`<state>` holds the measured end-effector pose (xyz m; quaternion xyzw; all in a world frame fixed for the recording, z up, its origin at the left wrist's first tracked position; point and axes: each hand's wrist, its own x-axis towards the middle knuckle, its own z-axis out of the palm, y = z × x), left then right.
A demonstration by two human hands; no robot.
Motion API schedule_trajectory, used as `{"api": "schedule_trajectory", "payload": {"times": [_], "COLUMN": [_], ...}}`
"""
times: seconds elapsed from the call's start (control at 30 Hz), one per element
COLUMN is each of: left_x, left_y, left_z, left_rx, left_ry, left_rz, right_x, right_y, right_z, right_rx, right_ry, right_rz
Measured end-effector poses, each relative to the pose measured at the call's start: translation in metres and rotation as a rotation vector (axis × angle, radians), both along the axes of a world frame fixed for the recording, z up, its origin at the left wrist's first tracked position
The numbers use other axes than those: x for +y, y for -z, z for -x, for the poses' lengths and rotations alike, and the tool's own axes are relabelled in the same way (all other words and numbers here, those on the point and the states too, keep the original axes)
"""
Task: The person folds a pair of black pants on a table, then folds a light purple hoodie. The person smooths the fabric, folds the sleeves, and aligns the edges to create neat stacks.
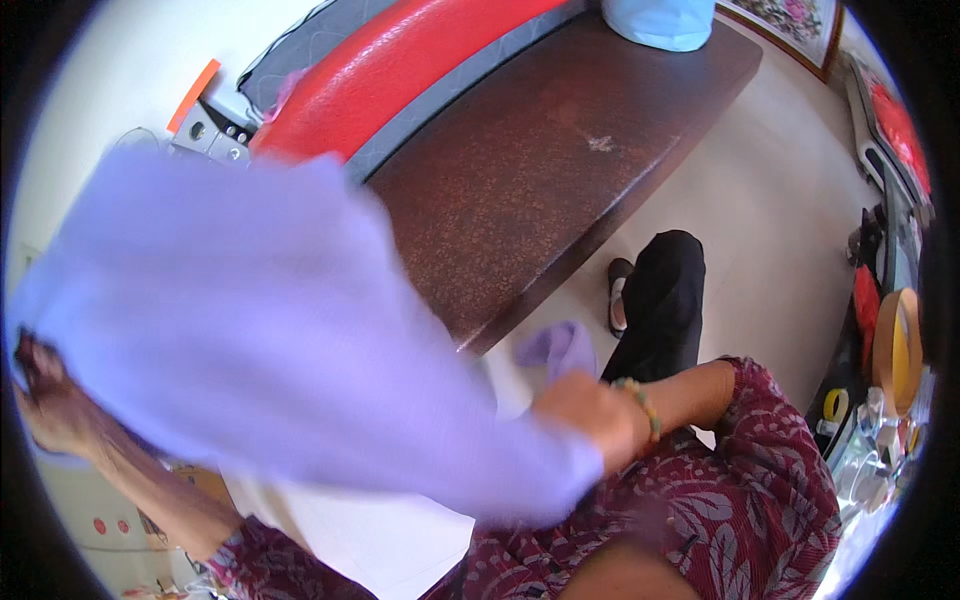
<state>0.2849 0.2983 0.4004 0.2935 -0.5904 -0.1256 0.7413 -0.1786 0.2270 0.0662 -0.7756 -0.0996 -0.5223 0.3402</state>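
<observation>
A large piece of lavender fabric (pixel 247 300), blurred by motion, is stretched between my two hands. At the far left edge my left hand (pixel 49 390) grips one end of it. My right hand (pixel 592 420), with a beaded bracelet at the wrist, is closed on the other end at lower centre. A strip of the same lavender colour (pixel 559 349) hangs just beyond my right hand. Below the fabric lies a white sheet (pixel 375 532), partly covered by it and my sleeve.
A dark brown bench-like surface (pixel 525 165) runs beyond the fabric, beside a red padded roll (pixel 405 67). A light blue bag (pixel 660 22) stands at its far end. Rolls of tape (pixel 897 352) and clutter line the right side. An orange-edged metal piece (pixel 206 135) is at upper left.
</observation>
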Motion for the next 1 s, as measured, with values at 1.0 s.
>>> {"api": "schedule_trajectory", "payload": {"times": [1.0], "left_x": [-0.507], "left_y": [0.396], "left_z": [0.227], "left_rx": [-0.367], "left_ry": [0.110], "left_rz": [-0.916], "right_x": [-0.306], "right_y": [0.157], "right_z": [0.139], "right_rx": [0.391], "right_ry": [1.256], "right_rz": [-0.990]}}
